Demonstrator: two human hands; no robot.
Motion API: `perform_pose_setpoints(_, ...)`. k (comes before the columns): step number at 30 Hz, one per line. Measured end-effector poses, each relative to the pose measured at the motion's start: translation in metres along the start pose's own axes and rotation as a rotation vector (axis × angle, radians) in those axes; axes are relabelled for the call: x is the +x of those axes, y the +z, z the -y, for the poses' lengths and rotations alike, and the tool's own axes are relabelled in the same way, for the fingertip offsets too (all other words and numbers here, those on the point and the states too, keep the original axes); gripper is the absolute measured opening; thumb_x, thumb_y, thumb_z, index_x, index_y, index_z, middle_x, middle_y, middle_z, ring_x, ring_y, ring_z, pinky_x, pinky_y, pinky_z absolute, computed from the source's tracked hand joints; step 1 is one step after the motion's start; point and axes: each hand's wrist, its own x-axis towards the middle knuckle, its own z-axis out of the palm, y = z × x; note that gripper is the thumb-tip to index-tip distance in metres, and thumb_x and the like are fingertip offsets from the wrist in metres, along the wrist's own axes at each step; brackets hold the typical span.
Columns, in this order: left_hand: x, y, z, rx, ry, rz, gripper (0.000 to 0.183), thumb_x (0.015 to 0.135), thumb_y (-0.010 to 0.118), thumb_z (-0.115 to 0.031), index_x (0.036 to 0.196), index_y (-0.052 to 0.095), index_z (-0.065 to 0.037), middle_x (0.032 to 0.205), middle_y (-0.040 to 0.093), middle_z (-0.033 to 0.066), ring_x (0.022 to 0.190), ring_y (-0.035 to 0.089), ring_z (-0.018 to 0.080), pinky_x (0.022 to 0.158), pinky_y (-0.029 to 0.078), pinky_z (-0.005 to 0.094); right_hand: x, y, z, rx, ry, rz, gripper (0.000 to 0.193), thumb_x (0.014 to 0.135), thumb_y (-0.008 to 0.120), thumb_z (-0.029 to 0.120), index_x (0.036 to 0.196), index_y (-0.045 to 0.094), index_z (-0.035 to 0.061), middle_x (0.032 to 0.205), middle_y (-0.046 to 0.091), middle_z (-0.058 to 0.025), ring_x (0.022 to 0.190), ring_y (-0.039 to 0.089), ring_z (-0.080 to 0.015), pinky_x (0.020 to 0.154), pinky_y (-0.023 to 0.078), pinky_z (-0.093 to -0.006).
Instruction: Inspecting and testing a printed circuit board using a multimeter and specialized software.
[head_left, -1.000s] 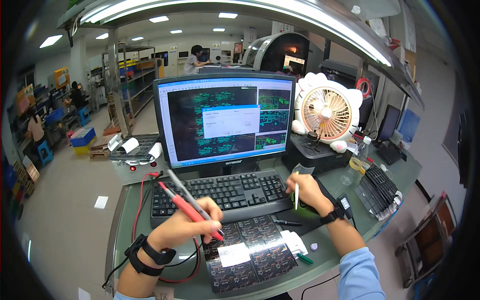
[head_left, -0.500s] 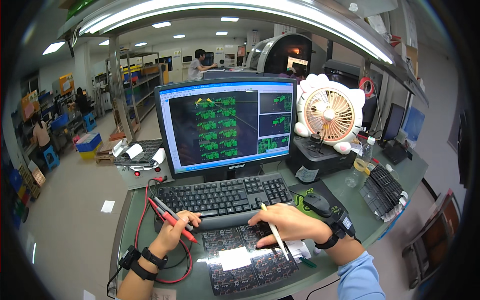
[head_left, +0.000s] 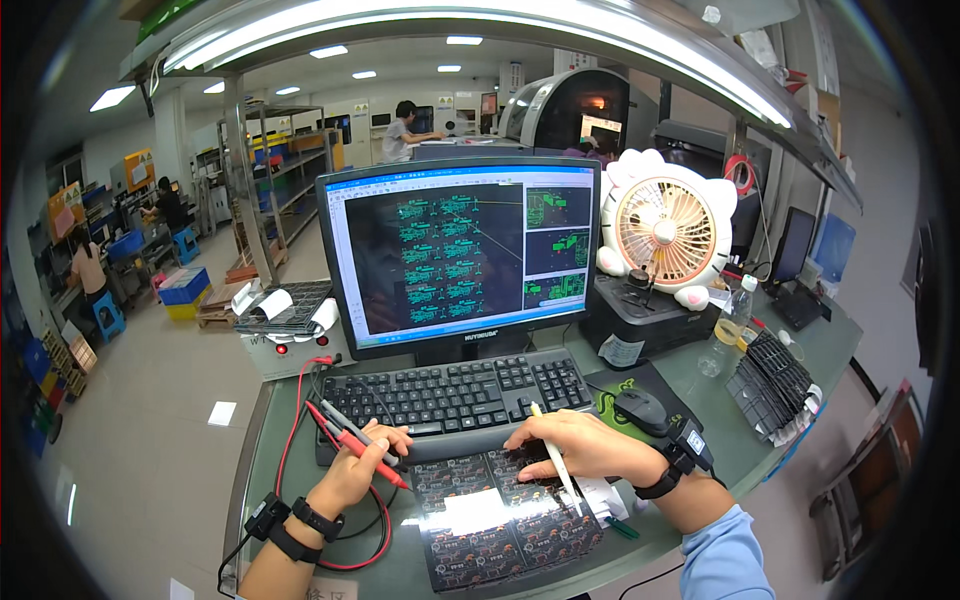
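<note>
My left hand point(head_left: 350, 474) is closed around a red test probe point(head_left: 372, 457) and a grey test probe point(head_left: 338, 416), its fingertips by the keyboard's point(head_left: 450, 397) front edge. A dark circuit board panel point(head_left: 470, 565) lies flat before the keyboard, bright glare over its middle. Over the panel's upper right part, my right hand point(head_left: 585, 447) grips a slim white pen-like tool point(head_left: 562, 470), which slants down toward the panel's right edge. Teal board drawings in two columns fill the main window of the monitor point(head_left: 430, 265).
Beside my right hand, a black mouse point(head_left: 641, 410) rests on a mouse pad. Behind it are a white cat-shaped fan point(head_left: 663, 230), a bottle point(head_left: 733, 322) and a rack of dark boards point(head_left: 772, 385). A red lead point(head_left: 290, 440) curves along the left. Several people work farther back.
On the monitor, the board drawings have turned from green to teal and the yellow markers are gone. My left fingers have shifted slightly; both hands keep their tools.
</note>
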Motion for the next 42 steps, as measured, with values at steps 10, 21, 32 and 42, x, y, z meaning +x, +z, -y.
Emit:
perform_pose_setpoints(10, 0.000, -0.006, -0.039, -0.633, 0.144, -0.193, 0.048, 0.092, 0.030, -0.040, 0.079, 0.053, 0.000, 0.083, 0.058, 0.0161, 0.085, 0.061, 0.0291, 0.085, 0.046, 0.0400, -0.005, -0.022, 0.016, 0.184, -0.116, -0.141, 0.035, 0.075, 0.077, 0.017, 0.103, 0.059, 0.0052, 0.098, 0.064, -0.0082, 0.090, 0.061, -0.0259, 0.076, 0.048, -0.0333)
perform_pose_setpoints(21, -0.031, 0.015, -0.081, -0.680, 0.290, 0.304, 0.065, 0.095, 0.028, -0.050, 0.073, 0.065, -0.001, 0.073, 0.068, 0.0181, 0.082, 0.068, 0.0394, 0.106, 0.021, 0.0583, -0.024, -0.010, 0.025, 0.138, -0.194, 0.005, 0.030, 0.077, 0.075, 0.019, 0.100, 0.059, 0.0079, 0.097, 0.061, -0.0043, 0.088, 0.058, -0.0245, 0.076, 0.047, -0.0342)
perform_pose_setpoints(32, -0.040, 0.014, -0.069, -0.458, 0.263, 0.519, 0.058, 0.094, 0.024, -0.045, 0.085, 0.062, -0.003, 0.092, 0.068, 0.0124, 0.100, 0.066, 0.0299, 0.102, 0.030, 0.0429, -0.023, -0.005, 0.020, 0.143, -0.174, 0.049, 0.030, 0.077, 0.074, 0.020, 0.099, 0.057, 0.0079, 0.097, 0.060, -0.0034, 0.089, 0.058, -0.0247, 0.076, 0.045, -0.0345)
perform_pose_setpoints(42, -0.042, 0.016, -0.069, -0.456, 0.249, 0.528, 0.055, 0.095, 0.023, -0.044, 0.086, 0.061, -0.005, 0.093, 0.068, 0.0095, 0.099, 0.066, 0.0263, 0.092, 0.030, 0.0372, -0.021, -0.006, 0.018, 0.148, -0.169, 0.079, 0.031, 0.076, 0.075, 0.019, 0.097, 0.055, 0.0079, 0.095, 0.058, -0.0040, 0.089, 0.055, -0.0255, 0.075, 0.043, -0.0355)
